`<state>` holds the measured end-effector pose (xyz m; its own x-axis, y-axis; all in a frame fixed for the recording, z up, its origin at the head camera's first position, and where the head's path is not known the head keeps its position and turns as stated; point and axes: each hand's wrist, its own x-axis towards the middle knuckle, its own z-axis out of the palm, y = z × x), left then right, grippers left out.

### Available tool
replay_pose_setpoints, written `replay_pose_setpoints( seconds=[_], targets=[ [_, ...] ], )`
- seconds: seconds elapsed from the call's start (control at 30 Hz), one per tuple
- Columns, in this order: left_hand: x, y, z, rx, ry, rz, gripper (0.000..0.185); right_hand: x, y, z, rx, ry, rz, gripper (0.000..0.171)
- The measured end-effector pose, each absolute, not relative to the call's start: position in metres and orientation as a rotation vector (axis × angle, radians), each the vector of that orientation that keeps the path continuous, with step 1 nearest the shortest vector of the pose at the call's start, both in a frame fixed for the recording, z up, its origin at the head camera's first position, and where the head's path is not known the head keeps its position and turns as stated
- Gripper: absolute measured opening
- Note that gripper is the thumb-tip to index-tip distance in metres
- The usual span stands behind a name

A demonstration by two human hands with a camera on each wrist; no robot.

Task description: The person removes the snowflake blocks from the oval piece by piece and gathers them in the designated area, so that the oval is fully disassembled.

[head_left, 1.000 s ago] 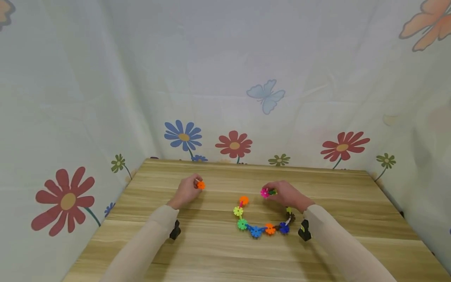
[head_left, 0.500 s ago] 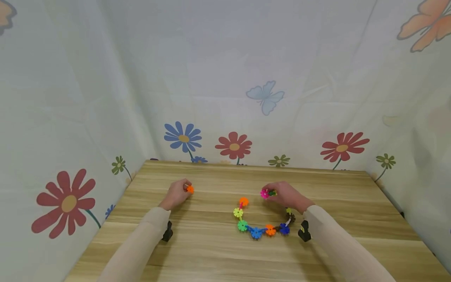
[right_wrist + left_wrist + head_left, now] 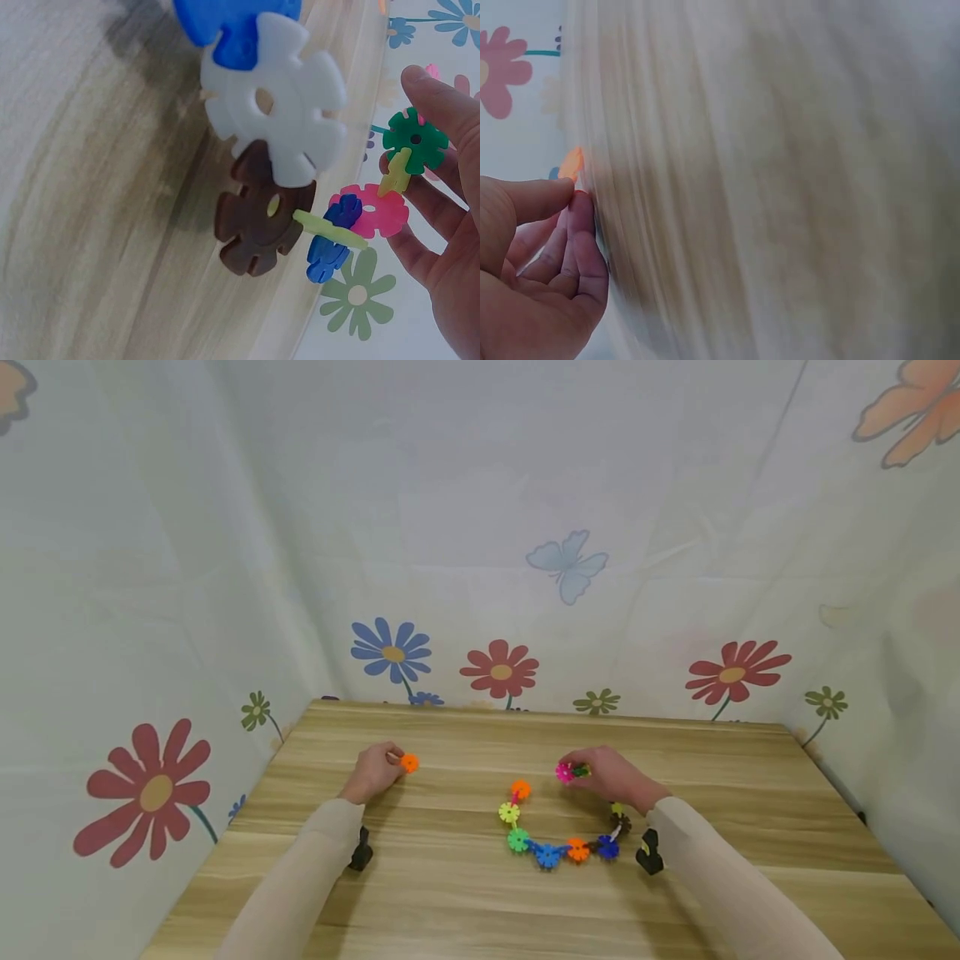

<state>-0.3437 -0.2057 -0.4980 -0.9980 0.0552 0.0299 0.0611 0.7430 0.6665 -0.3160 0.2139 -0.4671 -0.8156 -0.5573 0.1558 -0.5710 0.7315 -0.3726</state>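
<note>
My left hand [image 3: 372, 772] pinches a single orange snowflake disc [image 3: 409, 763] by its edge, left of the chain; in the left wrist view the orange disc [image 3: 572, 163] shows between thumb and fingertips, the other fingers curled behind. A curved chain of interlocked snowflake discs [image 3: 548, 857] runs across the table in a U, an orange disc [image 3: 521, 789] at its left end. My right hand [image 3: 613, 775] grips its right end by a pink disc [image 3: 565, 772] and a green disc [image 3: 432, 148]. The right wrist view shows a white disc [image 3: 319, 105] and a brown disc [image 3: 244, 244] further along.
The wooden table [image 3: 450, 910] is backed by a pale cloth [image 3: 450, 527] printed with flowers and butterflies, which also hangs along both sides. Black wrist devices sit under both sleeves.
My left hand has moved left with the orange disc, away from the chain, then shifted very slightly back right. My right hand stays in place, gripping the chain's end.
</note>
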Motion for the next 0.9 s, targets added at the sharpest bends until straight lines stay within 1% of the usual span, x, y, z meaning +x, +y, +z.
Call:
replay_pose_setpoints(
  seconds=[0.4,0.6,0.73,0.9],
  targets=[
    [-0.346,-0.205,-0.495,-0.024,-2.907,-1.241,0.030,-0.314,0.213,-0.464,0.945,-2.908,0.637,0.032],
    [-0.345,-0.206,-0.494,0.007,-2.872,-1.317,0.026,-0.315,0.214,-0.465,0.963,-2.884,0.632,0.031],
    [-0.344,-0.199,-0.491,-0.070,-2.833,-1.242,0.022,-0.315,0.214,-0.464,0.957,-2.900,0.629,0.032],
    [-0.344,-0.176,-0.484,-0.177,-2.779,-1.241,0.017,-0.313,0.212,-0.461,0.921,-2.927,0.637,0.033]
  ],
)
